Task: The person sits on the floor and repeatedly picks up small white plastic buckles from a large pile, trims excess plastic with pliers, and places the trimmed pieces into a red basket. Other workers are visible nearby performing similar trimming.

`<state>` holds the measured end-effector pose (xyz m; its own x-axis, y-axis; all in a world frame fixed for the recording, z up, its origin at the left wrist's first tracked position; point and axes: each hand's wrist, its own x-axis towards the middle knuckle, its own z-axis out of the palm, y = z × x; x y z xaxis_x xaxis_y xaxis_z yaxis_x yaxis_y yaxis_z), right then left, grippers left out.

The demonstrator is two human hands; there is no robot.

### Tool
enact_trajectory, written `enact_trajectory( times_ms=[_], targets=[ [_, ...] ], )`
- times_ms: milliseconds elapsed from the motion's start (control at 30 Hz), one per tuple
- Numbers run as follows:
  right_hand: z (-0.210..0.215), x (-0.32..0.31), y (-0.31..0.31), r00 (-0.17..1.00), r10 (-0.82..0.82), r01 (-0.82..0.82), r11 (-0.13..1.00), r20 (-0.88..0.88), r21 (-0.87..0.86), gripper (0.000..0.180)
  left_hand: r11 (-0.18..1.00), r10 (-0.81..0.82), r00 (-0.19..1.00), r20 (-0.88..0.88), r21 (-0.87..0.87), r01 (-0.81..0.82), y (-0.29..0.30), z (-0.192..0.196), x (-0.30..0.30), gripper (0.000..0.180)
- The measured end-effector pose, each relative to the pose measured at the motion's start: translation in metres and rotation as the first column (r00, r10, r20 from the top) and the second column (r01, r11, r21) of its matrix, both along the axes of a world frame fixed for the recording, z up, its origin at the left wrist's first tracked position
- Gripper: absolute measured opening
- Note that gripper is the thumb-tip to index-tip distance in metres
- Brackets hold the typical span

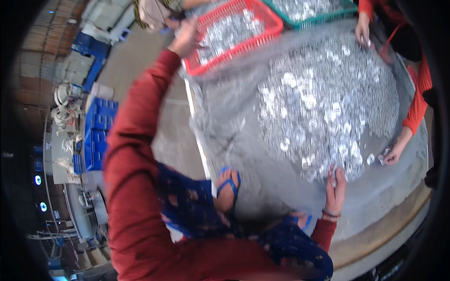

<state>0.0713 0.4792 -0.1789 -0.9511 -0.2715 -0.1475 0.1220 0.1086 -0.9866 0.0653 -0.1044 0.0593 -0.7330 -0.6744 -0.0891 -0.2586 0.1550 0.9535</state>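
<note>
My left hand (185,38) reaches up to the left rim of a red plastic basket (234,52), which holds many small shiny metal pieces (232,33). Motion smears its fingers, so I cannot tell whether they grip anything. At the near edge of a wide heap of small silvery metal parts (304,117), my right hand (334,191) has its fingers pointing into the pieces. Something small and greyish shows between thumb and fingers, too blurred to name. The heap lies on a grey sheet-covered surface (225,122).
A green basket (309,21) of similar pieces stands beyond the red one. At the right, a co-worker's hands (396,152) handle pieces by the heap; another person's hand (363,30) is at its far edge. Blue bins (98,136) stand far left. My sandalled foot (228,187) rests on the sheet.
</note>
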Motion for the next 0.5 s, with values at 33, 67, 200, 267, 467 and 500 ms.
enact_trajectory(
  times_ms=[33,67,200,267,467,500],
  targets=[
    [0.003,0.003,0.001,0.993,0.034,-0.020,0.992,-0.110,0.128,0.030,0.991,-0.009,0.987,0.159,-0.133,0.030,-0.009,-0.004,0.018,0.057],
    [0.004,-0.004,0.000,0.986,-0.048,0.047,0.999,0.162,0.010,0.028,0.938,-0.236,0.916,0.325,-0.171,0.302,-0.011,-0.013,0.048,0.050],
    [0.004,-0.007,-0.010,0.714,0.022,0.376,0.831,0.700,-0.410,0.019,0.443,-0.597,0.429,0.678,-0.167,0.881,0.038,-0.122,0.144,0.019],
    [0.008,0.001,-0.012,0.737,0.021,0.363,0.831,0.675,-0.422,0.019,0.195,-0.379,0.243,0.893,-0.179,0.964,0.070,-0.187,0.179,0.027],
    [0.025,0.007,-0.002,0.702,0.112,0.255,0.882,0.703,-0.396,0.018,0.227,-0.361,0.417,0.834,-0.355,0.907,0.103,-0.270,0.209,0.020],
    [0.026,0.005,-0.001,0.693,0.092,0.278,0.881,0.715,-0.382,0.018,0.251,-0.378,0.412,0.829,-0.337,0.908,0.101,-0.267,0.206,0.022]
  ],
)
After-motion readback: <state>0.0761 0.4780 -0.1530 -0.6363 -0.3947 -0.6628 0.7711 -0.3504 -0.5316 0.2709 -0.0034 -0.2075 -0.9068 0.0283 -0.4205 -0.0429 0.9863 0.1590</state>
